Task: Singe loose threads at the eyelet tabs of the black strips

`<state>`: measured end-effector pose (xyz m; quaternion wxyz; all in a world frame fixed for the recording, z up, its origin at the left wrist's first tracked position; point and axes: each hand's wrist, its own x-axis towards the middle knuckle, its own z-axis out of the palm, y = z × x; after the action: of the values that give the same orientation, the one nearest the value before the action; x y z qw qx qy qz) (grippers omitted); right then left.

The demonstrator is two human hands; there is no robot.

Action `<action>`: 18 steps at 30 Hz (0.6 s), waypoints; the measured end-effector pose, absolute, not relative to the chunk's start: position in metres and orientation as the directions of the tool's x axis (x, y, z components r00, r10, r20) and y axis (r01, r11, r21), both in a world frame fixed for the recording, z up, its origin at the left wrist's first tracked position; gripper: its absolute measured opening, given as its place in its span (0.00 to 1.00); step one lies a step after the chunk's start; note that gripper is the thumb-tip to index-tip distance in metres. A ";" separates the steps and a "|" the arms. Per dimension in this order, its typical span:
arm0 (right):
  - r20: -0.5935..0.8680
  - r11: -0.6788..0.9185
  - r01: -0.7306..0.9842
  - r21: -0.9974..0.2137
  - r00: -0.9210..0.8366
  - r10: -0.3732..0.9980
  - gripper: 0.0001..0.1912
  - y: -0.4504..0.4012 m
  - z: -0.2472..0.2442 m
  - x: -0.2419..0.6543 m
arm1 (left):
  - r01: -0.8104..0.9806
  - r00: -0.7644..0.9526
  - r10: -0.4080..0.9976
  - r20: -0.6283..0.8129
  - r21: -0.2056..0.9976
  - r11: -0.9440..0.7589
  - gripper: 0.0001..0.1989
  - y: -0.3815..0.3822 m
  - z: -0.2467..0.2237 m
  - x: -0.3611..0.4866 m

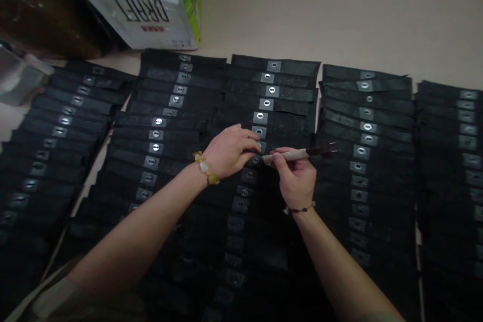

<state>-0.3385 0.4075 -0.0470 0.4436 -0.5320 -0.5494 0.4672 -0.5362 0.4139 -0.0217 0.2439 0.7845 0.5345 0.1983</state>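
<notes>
Overlapping black fabric pieces (287, 122) lie in long columns, each piece bearing a small tag with a pale mark. My right hand (298, 176) is closed around a slim tool (296, 154) with a light wrapped handle and dark pronged end pointing right. The tool's light tip is close to a tag in the middle column. Just left of that tip is my left hand (232, 151), its fingers bent together over the tags; whether it pinches anything is hidden.
A green and white box (151, 20) stands at the back left, beside a brown shiny bag (41, 15). A whitish object (18, 78) sits at the left edge. The pale table (339, 15) extends behind the columns.
</notes>
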 end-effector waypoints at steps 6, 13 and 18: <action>0.056 0.077 0.263 -0.962 -0.085 0.995 0.09 0.395 -0.065 -0.342 | 0.779 0.205 0.977 0.062 0.594 -0.201 0.07 0.387 -0.055 -0.527; 0.119 0.147 0.383 -0.912 -0.097 0.988 0.06 0.395 -0.062 -0.346 | 0.741 0.158 0.987 -0.003 0.662 -0.116 0.05 0.392 -0.054 -0.527; 0.133 0.166 0.507 -0.846 -0.101 0.986 0.08 0.395 -0.063 -0.355 | 0.725 0.164 0.986 -0.027 0.681 -0.102 0.04 0.394 -0.058 -0.528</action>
<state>-0.3554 0.3949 -0.0627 0.3701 -0.5591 -0.6678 0.3232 -0.5283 0.3937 -0.0579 0.2876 0.7065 0.6054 0.2272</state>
